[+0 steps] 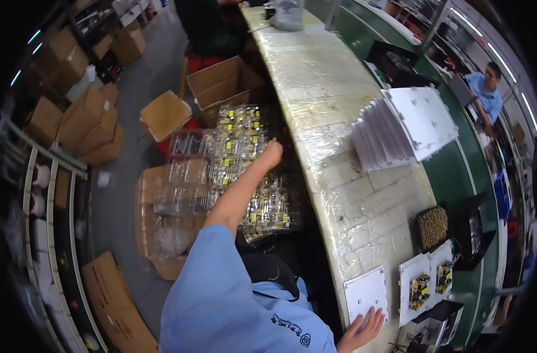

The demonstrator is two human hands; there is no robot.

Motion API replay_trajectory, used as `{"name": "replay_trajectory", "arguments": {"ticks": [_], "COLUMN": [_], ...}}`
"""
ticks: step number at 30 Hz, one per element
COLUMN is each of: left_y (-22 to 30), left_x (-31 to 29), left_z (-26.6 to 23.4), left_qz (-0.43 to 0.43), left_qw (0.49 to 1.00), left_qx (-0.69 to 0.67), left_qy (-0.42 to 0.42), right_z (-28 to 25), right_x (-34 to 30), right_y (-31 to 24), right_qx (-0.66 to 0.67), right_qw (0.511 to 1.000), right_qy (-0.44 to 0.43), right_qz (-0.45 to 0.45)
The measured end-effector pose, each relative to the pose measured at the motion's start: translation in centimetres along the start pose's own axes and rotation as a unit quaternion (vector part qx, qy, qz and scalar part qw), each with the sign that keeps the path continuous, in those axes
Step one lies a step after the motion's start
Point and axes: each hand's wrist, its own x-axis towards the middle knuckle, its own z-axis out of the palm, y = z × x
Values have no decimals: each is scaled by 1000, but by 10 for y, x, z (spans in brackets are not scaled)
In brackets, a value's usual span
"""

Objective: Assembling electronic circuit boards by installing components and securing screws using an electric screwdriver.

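My left hand (272,153) reaches out to the left over stacks of clear plastic trays (245,170) that hold small circuit boards with yellow parts. It touches the top edge of one tray, and its fingers are hard to make out. My right hand (362,330) lies flat with its fingers spread on the lower edge of a white flat tray (365,291) on the pale workbench (339,147). Beside that, two white trays (424,285) each carry a circuit board.
A fanned stack of white trays (404,126) lies on the bench by the green conveyor (457,170). A black tray of small parts (433,226) sits near it. Open cardboard boxes (221,82) stand on the floor. A person in blue (486,94) works at the far right.
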Motion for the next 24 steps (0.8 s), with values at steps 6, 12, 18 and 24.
{"name": "replay_trajectory", "arguments": {"ticks": [6,12,18,24], "left_y": [-13,-7,66,192], "left_x": [-15,-72,-148,-167], "left_z": [-40,-104,-205,-253], "left_qz": [-36,-100,-89,101], "left_qw": [966,912,900,894], "left_qx": [-193,-361,-310,-297], "left_qy": [167,166,295,319], "right_z": [0,-1,-20,-29], "right_x": [-4,3,11,43], "right_y": [-22,-18,-32,-94], "right_qx": [27,31,56,378], "right_qw": [998,998,995,920], "right_qy": [57,54,83,6], "right_qz": [-19,-23,-26,104]}}
